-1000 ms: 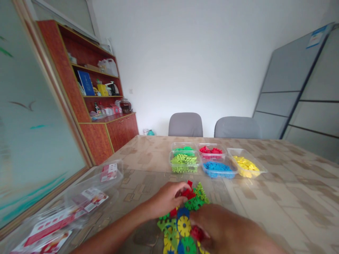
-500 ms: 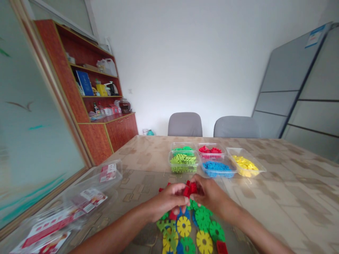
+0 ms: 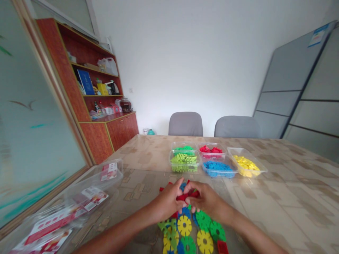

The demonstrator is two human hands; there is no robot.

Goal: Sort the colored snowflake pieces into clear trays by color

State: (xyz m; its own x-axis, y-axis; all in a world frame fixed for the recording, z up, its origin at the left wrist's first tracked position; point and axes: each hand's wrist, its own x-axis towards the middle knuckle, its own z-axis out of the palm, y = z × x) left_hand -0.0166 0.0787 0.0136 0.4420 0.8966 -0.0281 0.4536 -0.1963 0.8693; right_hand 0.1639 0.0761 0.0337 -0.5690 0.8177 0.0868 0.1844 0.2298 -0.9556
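Note:
Above a cluster of plastic building pieces, my left hand [image 3: 167, 201] and my right hand [image 3: 210, 201] meet with their fingertips close together. Both are closed on a red building piece [image 3: 191, 195]; its far side and exact shape are partly hidden by my fingers. Below them lie notched discs: a yellow disc [image 3: 184, 225], a green disc [image 3: 203, 221] and another yellow disc [image 3: 205, 241]. Light green pieces [image 3: 169, 227] sit at the cluster's left, and a red block [image 3: 222, 247] at its lower right. Blue bits show between the discs.
Clear tubs stand farther back: a light green piece tub [image 3: 184, 167], a blue piece tub [image 3: 219, 173], a yellow piece tub [image 3: 261, 167], plus green and red ones behind. Clear plastic lids [image 3: 87, 199] with labels lie at left. Two grey chairs [image 3: 185, 124] stand beyond the table.
My hands have come lower and slightly nearer to me, tilting the red piece flatter between the fingers. The view has shifted very slightly.

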